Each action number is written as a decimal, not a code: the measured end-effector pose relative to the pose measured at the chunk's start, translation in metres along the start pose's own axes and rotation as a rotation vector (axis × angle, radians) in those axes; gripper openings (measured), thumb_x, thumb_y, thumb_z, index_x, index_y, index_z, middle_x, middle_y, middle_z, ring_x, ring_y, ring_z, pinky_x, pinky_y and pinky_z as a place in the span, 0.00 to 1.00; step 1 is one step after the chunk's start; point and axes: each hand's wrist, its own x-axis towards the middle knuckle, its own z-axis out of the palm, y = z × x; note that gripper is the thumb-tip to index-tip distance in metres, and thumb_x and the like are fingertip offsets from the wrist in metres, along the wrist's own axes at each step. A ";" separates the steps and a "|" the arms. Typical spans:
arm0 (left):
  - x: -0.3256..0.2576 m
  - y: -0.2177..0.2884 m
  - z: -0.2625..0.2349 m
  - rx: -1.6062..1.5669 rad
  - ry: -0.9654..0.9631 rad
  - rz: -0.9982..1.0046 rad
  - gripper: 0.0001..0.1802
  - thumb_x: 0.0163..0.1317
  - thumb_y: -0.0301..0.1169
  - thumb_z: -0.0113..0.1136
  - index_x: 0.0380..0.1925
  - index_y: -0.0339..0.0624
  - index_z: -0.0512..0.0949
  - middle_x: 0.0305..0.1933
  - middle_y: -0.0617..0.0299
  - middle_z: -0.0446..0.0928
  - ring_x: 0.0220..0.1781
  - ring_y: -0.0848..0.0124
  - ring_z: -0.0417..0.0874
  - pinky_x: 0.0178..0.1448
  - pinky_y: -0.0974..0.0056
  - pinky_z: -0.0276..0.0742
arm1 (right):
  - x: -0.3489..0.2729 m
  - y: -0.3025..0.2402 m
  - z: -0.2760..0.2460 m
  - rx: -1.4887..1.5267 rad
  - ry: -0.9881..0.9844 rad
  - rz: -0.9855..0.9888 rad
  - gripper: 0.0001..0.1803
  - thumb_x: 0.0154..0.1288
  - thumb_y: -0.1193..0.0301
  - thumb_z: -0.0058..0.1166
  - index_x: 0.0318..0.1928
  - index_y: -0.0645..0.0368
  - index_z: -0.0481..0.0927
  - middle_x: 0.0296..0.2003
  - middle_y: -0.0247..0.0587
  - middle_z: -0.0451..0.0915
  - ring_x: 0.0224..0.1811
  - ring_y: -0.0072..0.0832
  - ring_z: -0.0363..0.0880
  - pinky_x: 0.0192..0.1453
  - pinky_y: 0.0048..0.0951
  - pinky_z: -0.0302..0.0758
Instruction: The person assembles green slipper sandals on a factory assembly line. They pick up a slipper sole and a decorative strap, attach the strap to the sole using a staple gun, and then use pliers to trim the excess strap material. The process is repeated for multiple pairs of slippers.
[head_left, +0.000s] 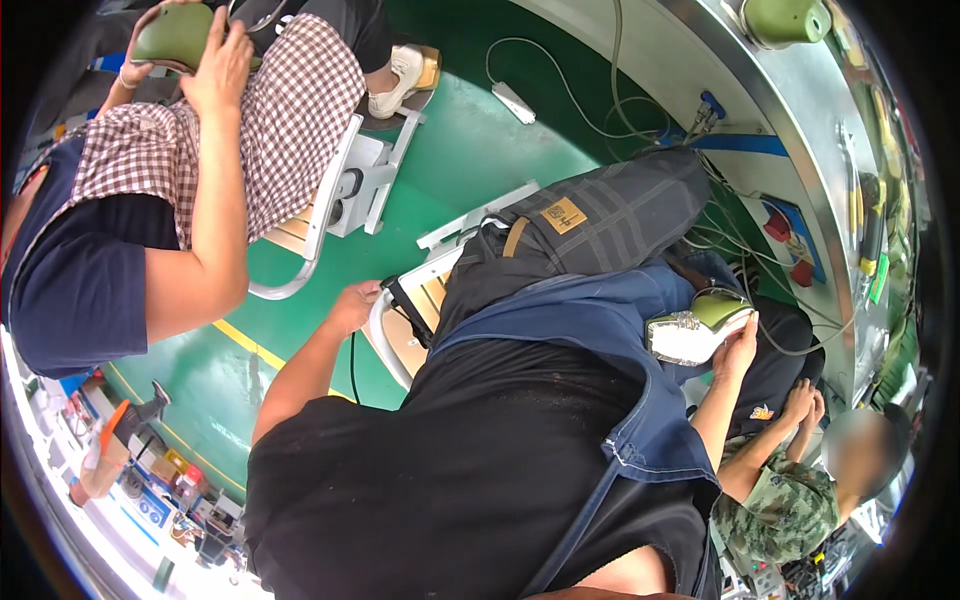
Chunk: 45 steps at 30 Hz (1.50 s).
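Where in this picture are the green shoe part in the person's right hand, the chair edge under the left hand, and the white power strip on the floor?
green shoe part [700, 328], head view, on its pale underside.
chair edge [378, 318], head view, on the curved metal frame.
white power strip [514, 102], head view, on its middle.

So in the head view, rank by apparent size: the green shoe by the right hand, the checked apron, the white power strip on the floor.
1. Checked apron
2. Green shoe, touched by the right hand
3. White power strip

Distance from the camera differs, so true sizes stay unsure.
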 end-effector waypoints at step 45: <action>-0.042 -0.009 0.006 -0.929 -0.234 -0.238 0.26 0.71 0.30 0.64 0.68 0.40 0.72 0.63 0.54 0.82 0.62 0.57 0.86 0.60 0.58 0.86 | -0.004 -0.005 -0.012 0.061 -0.078 0.009 0.20 0.84 0.56 0.49 0.52 0.60 0.83 0.48 0.39 0.88 0.51 0.31 0.86 0.59 0.37 0.81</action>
